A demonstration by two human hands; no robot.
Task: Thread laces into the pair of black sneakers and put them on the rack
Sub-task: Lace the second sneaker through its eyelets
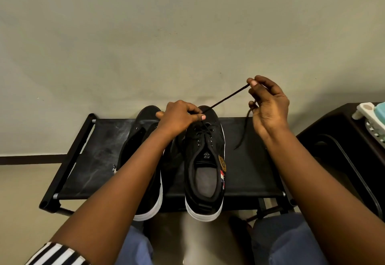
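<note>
Both sneakers point(205, 160) were black canvas on white soles, and the right one carried a red, white and blue flash with a gold badge on its side. The lace point(227, 98) was black. The rack point(245, 173) was black too, its fabric scuffed grey. A black-and-white striped sleeve point(56, 254) showed, blue trousers point(287, 241) below, and the wall point(145, 35) was plain beige.

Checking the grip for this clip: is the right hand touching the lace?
Touching. The head view shows the right hand pinching the lace between thumb and fingertips, and the strand runs taut down to the right sneaker.
</note>
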